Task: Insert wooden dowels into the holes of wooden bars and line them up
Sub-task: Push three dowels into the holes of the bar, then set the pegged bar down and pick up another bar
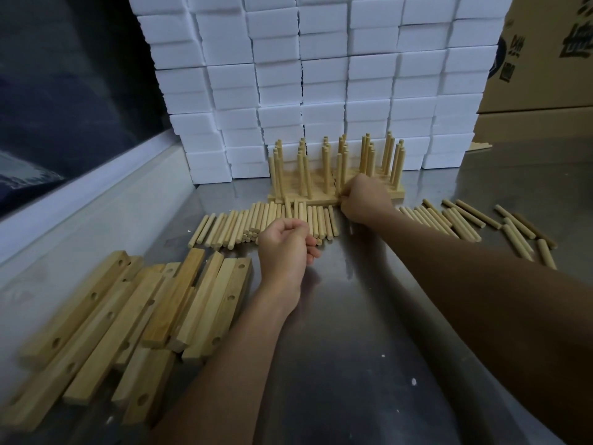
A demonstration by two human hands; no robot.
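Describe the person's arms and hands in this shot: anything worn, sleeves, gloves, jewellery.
Both forearms are bare as far as the frame shows them, with no sleeve in view. The left hand and the right hand wear no gloves. No watch, bracelet or ring shows on either wrist or on the fingers that are visible, and no tape, bandage or marking either.

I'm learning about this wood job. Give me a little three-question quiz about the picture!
1. True or false: the finished bars with upright dowels stand against the white foam blocks.
2. Which hand touches the finished bars? A) left hand B) right hand
3. Fill in: the empty bars with holes lie on the person's ____ side.

Key: 1 true; 2 B; 3 left.
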